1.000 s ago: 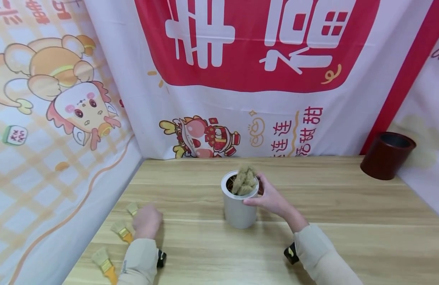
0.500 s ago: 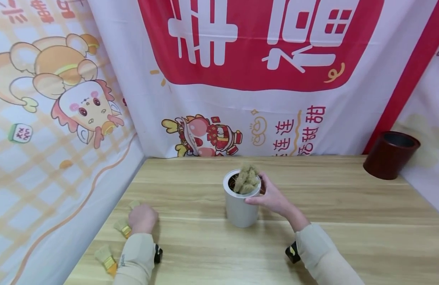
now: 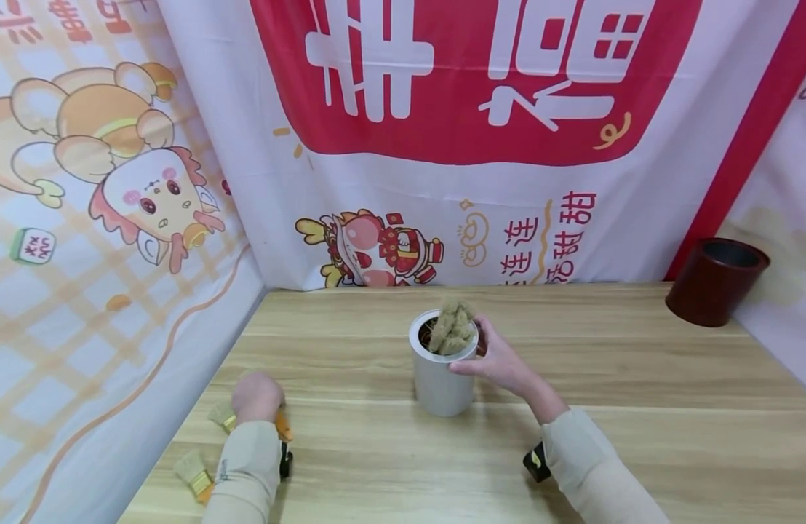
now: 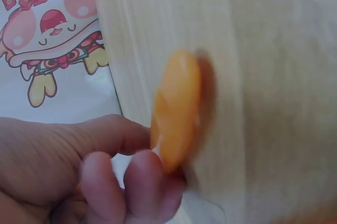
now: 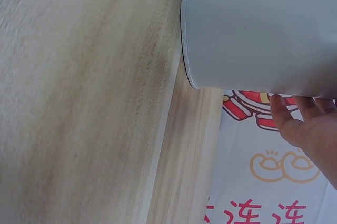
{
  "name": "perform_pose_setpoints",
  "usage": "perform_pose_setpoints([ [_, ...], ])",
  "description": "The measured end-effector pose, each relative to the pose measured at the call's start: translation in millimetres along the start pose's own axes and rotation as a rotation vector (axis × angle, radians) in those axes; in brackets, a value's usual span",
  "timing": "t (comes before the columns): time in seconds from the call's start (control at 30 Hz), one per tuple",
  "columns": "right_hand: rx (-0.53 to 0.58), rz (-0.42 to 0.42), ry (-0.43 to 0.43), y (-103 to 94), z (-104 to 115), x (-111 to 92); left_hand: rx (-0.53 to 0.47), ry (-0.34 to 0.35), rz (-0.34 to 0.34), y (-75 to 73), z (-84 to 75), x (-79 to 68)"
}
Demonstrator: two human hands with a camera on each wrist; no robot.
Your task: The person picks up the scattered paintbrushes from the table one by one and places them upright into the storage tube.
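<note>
My left hand (image 3: 257, 397) pinches an orange-handled paintbrush (image 3: 283, 424) at the left of the table. In the left wrist view the orange handle (image 4: 176, 108) sticks out between thumb and fingers; the bristles are hidden. Two more brushes with pale bristles lie beside the left forearm: one paintbrush (image 3: 223, 415) partly under the hand, another paintbrush (image 3: 195, 471) nearer the front. My right hand (image 3: 504, 367) grips the upper side of a white cylindrical pot (image 3: 444, 386), thumb in front, fingers behind. From the pot rises a fuzzy beige-green clump (image 3: 452, 331).
A dark red-brown cylindrical holder (image 3: 716, 284) stands at the back right of the wooden table (image 3: 377, 466). Printed cloth hangs behind the table (image 3: 403, 175) and along both sides.
The third brush's bristles went out of sight under the left hand, and its orange handle now shows at the hand's right. The right hand and pot have stayed put.
</note>
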State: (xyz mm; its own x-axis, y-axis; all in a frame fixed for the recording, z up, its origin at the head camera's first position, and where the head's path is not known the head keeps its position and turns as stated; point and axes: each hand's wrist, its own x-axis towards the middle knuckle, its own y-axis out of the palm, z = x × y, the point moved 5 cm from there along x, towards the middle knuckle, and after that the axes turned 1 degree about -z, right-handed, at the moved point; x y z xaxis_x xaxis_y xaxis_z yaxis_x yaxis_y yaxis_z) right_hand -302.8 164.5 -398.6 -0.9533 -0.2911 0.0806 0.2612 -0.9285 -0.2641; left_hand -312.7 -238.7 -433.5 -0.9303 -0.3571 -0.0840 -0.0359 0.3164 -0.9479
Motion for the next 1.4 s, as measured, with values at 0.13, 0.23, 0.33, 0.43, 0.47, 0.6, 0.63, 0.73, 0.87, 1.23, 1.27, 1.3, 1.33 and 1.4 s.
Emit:
perform_pose_setpoints([
  [0.13,0.004,0.004,-0.005,-0.3,4.2,1.4,-0.017,0.040,-0.023,-1.7,-4.2,-1.8],
  [0.23,-0.007,0.011,-0.005,-0.1,4.6,0.3,-0.021,0.098,-0.044,3.7,-10.9,-3.6],
  [0.33,-0.017,0.017,0.002,-0.1,2.0,-2.5,-0.061,0.148,-0.087,10.0,-26.2,-5.2],
  [0.43,-0.020,0.018,0.005,-0.1,-1.2,-5.1,-0.144,0.203,-0.153,11.4,-49.7,-8.4],
  [0.47,-0.019,0.016,0.006,0.0,-1.9,-5.5,-0.183,0.220,-0.186,10.1,-58.5,-10.0],
  [0.6,-0.022,0.001,0.016,0.3,-3.8,-7.1,-0.428,0.310,-0.278,2.3,-94.4,-22.4],
  [0.63,-0.018,-0.002,0.017,0.5,-3.9,-7.3,-0.493,0.342,-0.298,-1.5,-103.5,-27.1],
  [0.73,-0.008,0.004,0.012,2.4,-3.3,-7.1,-0.682,0.434,-0.293,-18.6,-130.0,-46.4],
  [0.87,0.007,0.018,0.001,4.5,-1.5,-5.6,-0.892,0.574,-0.248,-52.5,-164.8,-77.0],
  [1.23,0.020,0.025,-0.007,1.1,1.4,-3.2,-0.917,0.895,-0.338,-86.1,-219.0,-111.0],
  [1.27,0.023,0.029,-0.008,1.5,1.6,-3.4,-0.903,0.899,-0.336,-84.3,-220.5,-111.0],
  [1.3,0.030,0.029,-0.006,1.9,1.9,-3.5,-0.888,0.904,-0.337,-82.0,-221.7,-110.5],
  [1.33,0.030,0.028,-0.005,2.1,2.1,-3.9,-0.875,0.910,-0.340,-80.2,-222.6,-110.0],
  [1.4,0.024,0.026,-0.011,2.3,2.7,-4.2,-0.855,0.916,-0.339,-77.8,-224.4,-109.1],
])
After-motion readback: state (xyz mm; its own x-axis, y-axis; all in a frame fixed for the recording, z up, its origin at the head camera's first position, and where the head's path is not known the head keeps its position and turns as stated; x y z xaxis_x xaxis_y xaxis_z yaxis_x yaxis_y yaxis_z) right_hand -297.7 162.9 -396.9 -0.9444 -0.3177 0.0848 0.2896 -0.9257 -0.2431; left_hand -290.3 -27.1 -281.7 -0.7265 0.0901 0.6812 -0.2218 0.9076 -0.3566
